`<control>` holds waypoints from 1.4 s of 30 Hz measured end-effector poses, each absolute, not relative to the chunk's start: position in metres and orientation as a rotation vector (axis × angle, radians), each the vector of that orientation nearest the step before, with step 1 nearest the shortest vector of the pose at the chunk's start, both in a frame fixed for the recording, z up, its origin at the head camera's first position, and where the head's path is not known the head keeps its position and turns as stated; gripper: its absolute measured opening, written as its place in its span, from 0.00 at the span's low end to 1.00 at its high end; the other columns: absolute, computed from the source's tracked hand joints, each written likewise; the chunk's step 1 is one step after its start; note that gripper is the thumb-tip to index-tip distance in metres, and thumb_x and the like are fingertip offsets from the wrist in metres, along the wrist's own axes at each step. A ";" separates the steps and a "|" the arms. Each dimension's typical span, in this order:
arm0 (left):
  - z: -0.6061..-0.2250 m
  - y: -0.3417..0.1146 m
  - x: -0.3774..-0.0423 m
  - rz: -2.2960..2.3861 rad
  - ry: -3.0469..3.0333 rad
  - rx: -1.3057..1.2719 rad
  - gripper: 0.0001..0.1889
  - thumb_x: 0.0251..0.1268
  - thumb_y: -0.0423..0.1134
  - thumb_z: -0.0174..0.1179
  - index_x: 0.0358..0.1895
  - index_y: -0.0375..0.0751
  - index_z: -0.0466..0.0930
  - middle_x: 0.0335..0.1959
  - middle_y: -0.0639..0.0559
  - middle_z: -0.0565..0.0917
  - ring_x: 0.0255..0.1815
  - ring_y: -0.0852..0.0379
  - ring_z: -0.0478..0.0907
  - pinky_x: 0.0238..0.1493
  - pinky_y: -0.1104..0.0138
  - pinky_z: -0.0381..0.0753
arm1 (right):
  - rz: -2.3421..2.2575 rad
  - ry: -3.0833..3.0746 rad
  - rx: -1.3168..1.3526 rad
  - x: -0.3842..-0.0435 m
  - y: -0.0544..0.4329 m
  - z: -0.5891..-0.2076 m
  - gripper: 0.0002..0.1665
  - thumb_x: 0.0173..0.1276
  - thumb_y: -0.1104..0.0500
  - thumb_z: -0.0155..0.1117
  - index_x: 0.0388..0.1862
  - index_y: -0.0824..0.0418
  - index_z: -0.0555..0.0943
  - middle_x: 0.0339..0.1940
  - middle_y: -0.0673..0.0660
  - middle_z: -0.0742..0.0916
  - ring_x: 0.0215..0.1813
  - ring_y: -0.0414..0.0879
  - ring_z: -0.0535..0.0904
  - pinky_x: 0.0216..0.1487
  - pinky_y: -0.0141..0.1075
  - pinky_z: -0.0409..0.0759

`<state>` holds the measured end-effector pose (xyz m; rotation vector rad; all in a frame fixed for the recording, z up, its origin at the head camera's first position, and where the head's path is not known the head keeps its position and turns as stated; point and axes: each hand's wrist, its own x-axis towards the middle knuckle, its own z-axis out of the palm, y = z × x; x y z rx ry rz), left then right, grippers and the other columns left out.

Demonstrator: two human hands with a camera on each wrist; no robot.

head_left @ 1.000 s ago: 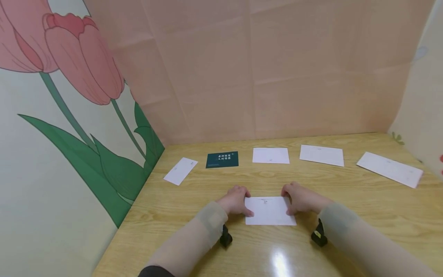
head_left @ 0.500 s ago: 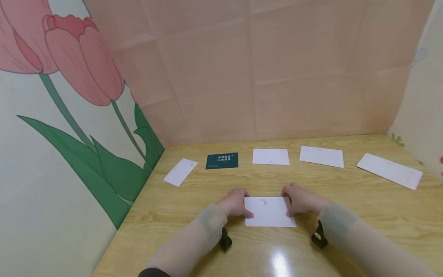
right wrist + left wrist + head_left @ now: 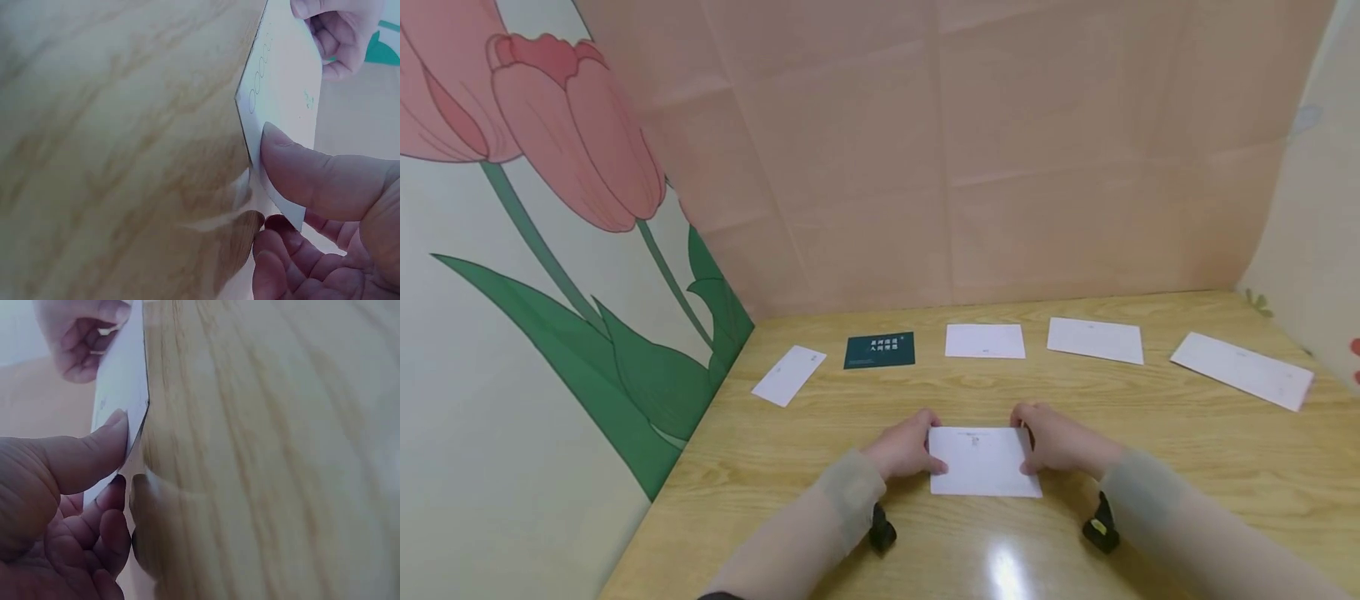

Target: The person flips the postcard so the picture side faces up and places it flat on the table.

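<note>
A white postcard (image 3: pixel 985 465) with small print near its far edge lies between both hands at the middle of the table in the head view. My left hand (image 3: pixel 906 446) pinches its left edge, thumb on top and fingers curled beneath. At the right edge my right hand (image 3: pixel 1060 440) pinches it the same way. Seen from the right wrist, the postcard (image 3: pixel 284 94) has a row of ovals printed along one edge. In the left wrist view the postcard (image 3: pixel 122 381) stands at the left thumb, its edge just above or on the tabletop; I cannot tell which.
Along the back of the wooden table (image 3: pixel 820 450) lie a tilted white card (image 3: pixel 789 376), a dark green card (image 3: pixel 879 351) with white characters, and white cards at centre (image 3: pixel 985 341), right (image 3: pixel 1095 340) and far right (image 3: pixel 1243 371). A pink cloth (image 3: pixel 850 167) hangs behind.
The near edge of the postcard sits slightly lower in the head view, a little closer to me. Both hands keep their pinch, and the cards at the back stay in place.
</note>
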<state>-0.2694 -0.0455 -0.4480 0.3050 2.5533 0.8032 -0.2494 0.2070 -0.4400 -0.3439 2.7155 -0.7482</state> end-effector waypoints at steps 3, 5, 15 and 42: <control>-0.449 -0.048 -0.269 0.844 2.539 0.316 0.27 0.53 0.43 0.73 0.55 0.54 0.70 0.38 0.58 0.76 0.38 0.58 0.73 0.48 0.62 0.75 | -0.799 2.702 -0.330 -0.248 0.207 -0.440 0.31 0.48 0.59 0.80 0.48 0.60 0.73 0.39 0.55 0.78 0.40 0.51 0.72 0.41 0.45 0.72; -0.450 -0.049 -0.268 0.870 2.538 0.317 0.27 0.54 0.43 0.72 0.56 0.54 0.70 0.37 0.58 0.76 0.38 0.58 0.73 0.47 0.63 0.75 | -0.850 2.684 -0.307 -0.248 0.208 -0.441 0.30 0.50 0.60 0.78 0.49 0.60 0.72 0.40 0.55 0.78 0.40 0.51 0.72 0.41 0.44 0.72; -0.451 -0.052 -0.267 0.998 2.535 0.275 0.30 0.60 0.44 0.68 0.65 0.56 0.67 0.35 0.54 0.75 0.33 0.56 0.74 0.36 0.65 0.73 | -1.081 2.605 -0.216 -0.249 0.211 -0.441 0.20 0.60 0.65 0.70 0.48 0.60 0.72 0.39 0.56 0.77 0.37 0.49 0.72 0.36 0.40 0.72; -0.444 -0.068 -0.260 1.398 2.347 0.091 0.20 0.68 0.62 0.50 0.46 0.54 0.81 0.38 0.52 0.79 0.38 0.51 0.74 0.39 0.61 0.72 | -1.287 2.619 -0.298 -0.242 0.213 -0.433 0.14 0.66 0.67 0.62 0.48 0.60 0.72 0.39 0.57 0.78 0.38 0.50 0.73 0.33 0.40 0.77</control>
